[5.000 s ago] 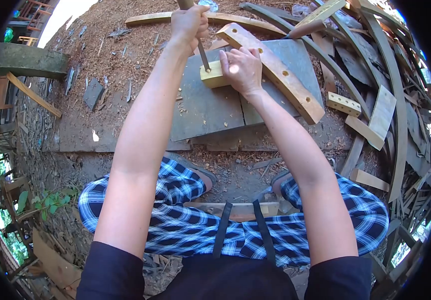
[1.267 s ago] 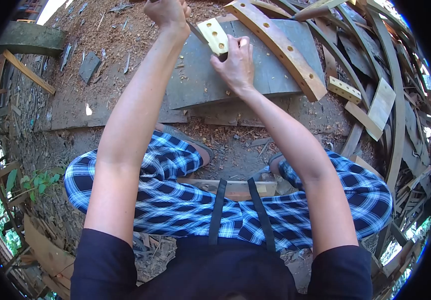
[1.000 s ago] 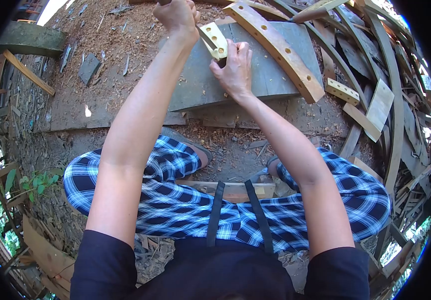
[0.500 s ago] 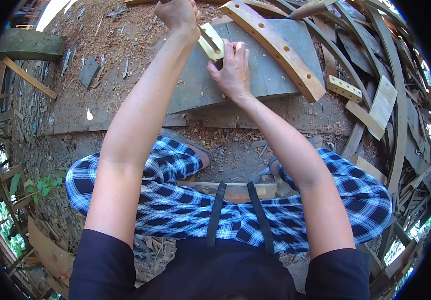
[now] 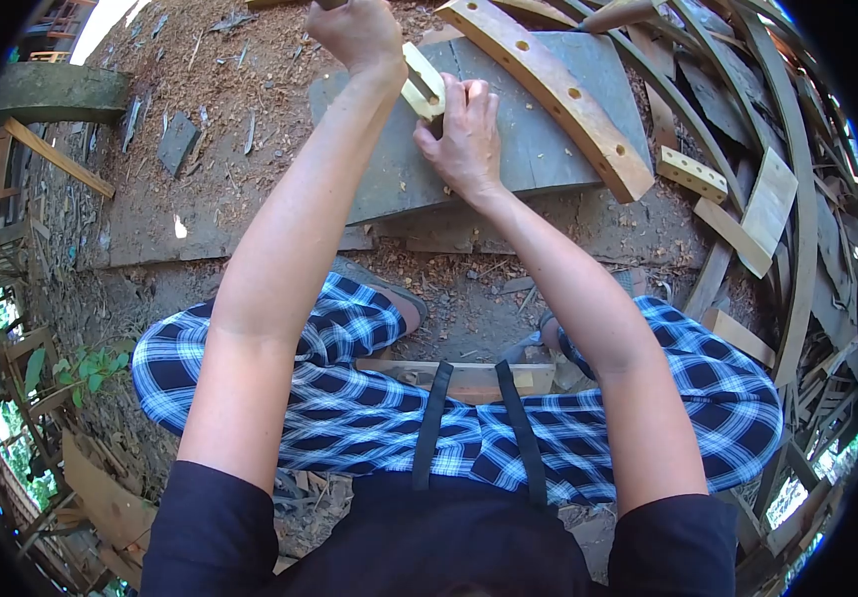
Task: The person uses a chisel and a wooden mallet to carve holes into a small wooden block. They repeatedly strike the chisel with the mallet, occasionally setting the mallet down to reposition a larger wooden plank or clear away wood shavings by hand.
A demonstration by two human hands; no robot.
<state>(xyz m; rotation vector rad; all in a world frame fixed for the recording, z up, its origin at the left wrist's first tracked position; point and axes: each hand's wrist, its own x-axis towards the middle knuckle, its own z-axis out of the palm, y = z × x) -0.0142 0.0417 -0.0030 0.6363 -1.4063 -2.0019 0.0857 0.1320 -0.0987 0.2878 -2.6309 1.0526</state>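
Note:
My right hand (image 5: 466,139) is closed around the near end of a small pale wooden block (image 5: 419,75). A long dark slot runs down the block's face, with a hole near its lower end. Above and to the left, my left hand (image 5: 357,35) is a fist around a hand tool (image 5: 329,4), of which only a dark end shows at the top of the view. The rest of the tool is hidden behind the fist and wrist. Both hands are over a grey wooden slab (image 5: 548,149).
A curved wooden beam with several holes (image 5: 558,95) lies across the slab's right side. Right of it are a small drilled block (image 5: 692,173), a flat board (image 5: 769,211) and piled curved strips (image 5: 797,149). Wood chips (image 5: 240,70) cover the ground at left, beside a round stone-like slab (image 5: 61,92).
My left fist has shifted slightly right and up, covering more of the block's upper end. My right hand stays on the block, nearly still.

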